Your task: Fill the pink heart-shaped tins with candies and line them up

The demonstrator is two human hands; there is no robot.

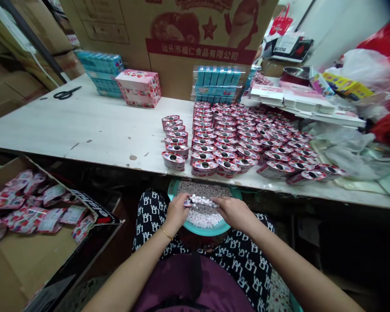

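Over the turquoise basin (199, 229) at my lap, a small oval pack (187, 202) is heaped with white pellets (202, 200). My left hand (177, 211) grips its left end between thumb and fingers. At the right end, my right hand (233, 212) has its fingers bent against the pack and pellets. Most of the pack is hidden by the heap and my fingers. Loose pale pellets fill the basin beneath both hands. Beyond it, rows of similar red-and-pink oval packs (204, 167) stand on the white table (117, 130), each with a dark round spot on top.
An open carton (48, 255) at my left holds several flat printed packs (26, 208). Scissors (66, 92), a pink box (139, 88) and blue packages (100, 71) lie along the table's back. A large carton (169, 73) stands behind. Stacked cardboard sheets (305, 102) and plastic bags (360, 151) crowd the right.
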